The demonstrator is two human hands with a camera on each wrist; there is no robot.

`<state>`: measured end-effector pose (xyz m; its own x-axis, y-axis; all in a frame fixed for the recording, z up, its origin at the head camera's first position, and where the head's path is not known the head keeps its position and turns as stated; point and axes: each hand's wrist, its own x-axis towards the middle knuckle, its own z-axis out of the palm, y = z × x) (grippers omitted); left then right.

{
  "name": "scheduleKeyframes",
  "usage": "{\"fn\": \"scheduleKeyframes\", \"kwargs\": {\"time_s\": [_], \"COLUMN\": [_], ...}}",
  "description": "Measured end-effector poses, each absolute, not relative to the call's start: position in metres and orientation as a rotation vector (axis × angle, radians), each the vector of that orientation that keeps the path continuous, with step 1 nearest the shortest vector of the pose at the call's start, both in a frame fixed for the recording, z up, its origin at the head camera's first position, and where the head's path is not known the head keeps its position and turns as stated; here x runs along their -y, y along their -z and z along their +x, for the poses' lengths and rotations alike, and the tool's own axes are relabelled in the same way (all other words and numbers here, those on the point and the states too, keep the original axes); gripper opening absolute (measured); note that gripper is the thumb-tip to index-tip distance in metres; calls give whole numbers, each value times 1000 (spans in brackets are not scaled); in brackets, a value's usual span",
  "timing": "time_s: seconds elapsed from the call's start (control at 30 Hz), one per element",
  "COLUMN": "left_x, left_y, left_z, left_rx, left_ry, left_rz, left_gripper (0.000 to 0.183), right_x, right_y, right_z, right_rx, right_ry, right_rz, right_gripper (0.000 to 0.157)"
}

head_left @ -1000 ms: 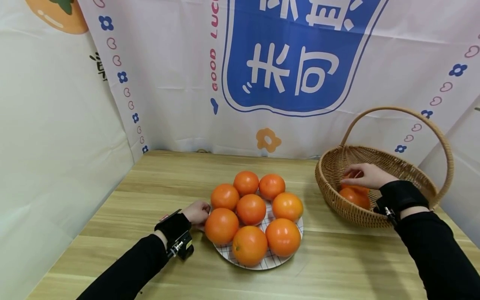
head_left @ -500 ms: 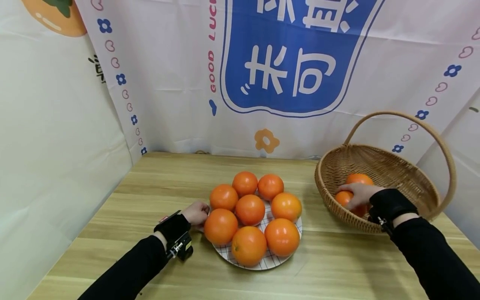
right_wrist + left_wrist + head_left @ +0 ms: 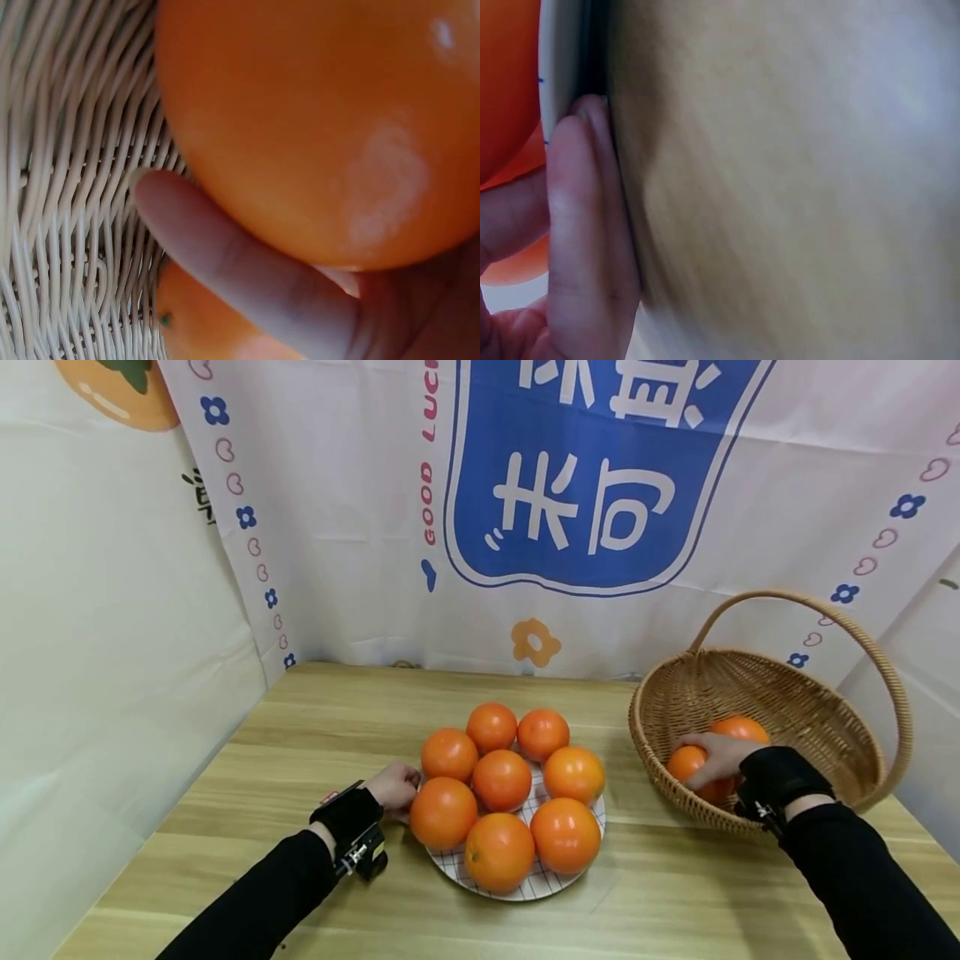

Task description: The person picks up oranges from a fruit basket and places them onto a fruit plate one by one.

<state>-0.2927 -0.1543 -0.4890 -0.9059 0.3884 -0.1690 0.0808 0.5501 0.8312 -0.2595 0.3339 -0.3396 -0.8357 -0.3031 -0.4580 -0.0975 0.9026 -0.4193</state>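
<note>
In the head view, my left hand (image 3: pixel 393 787) is at the left side of a white checked plate (image 3: pixel 543 887) bearing several oranges (image 3: pixel 501 779). The left wrist view shows its fingers (image 3: pixel 577 217) under the plate's rim (image 3: pixel 555 67) and the thumb over it, pinching the edge. My right hand (image 3: pixel 722 756) is inside the wicker basket (image 3: pixel 817 727) at the right, gripping an orange (image 3: pixel 686 762). That orange (image 3: pixel 315 127) fills much of the right wrist view, the thumb (image 3: pixel 240 262) curled along it. A second basket orange (image 3: pixel 741 727) sits just behind the hand.
The basket's tall arched handle (image 3: pixel 888 668) rises over its right side. A printed cloth (image 3: pixel 360 527) hangs behind the wooden table (image 3: pixel 315 735). A pale wall covering (image 3: pixel 112 652) borders the table's left edge.
My right hand has moved down into the basket and taken hold of the front orange. The orange behind it has shifted right. My left hand stays at the plate's rim.
</note>
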Motion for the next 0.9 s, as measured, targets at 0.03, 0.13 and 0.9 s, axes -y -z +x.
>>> {"fn": "scheduleKeyframes", "kwargs": {"time_s": [0.03,0.13,0.9], "left_x": [149,136,186], "left_y": [475,451,618], "left_z": [-284,-267,-374], "left_rx": [-2466,-2527,-2518], "left_ry": [-1271,-1176,-1177], "left_rz": [322,197,240], "left_gripper": [10,8,14], "right_x": [-334,-335,-320], "right_y": [341,348,269], "right_z": [-259,-260,-279], "right_rx": [-2530,-2520,-2909], "right_ry": [535,596,621], "right_rz": [-294,-322,-577], "right_gripper": [70,67,61]}}
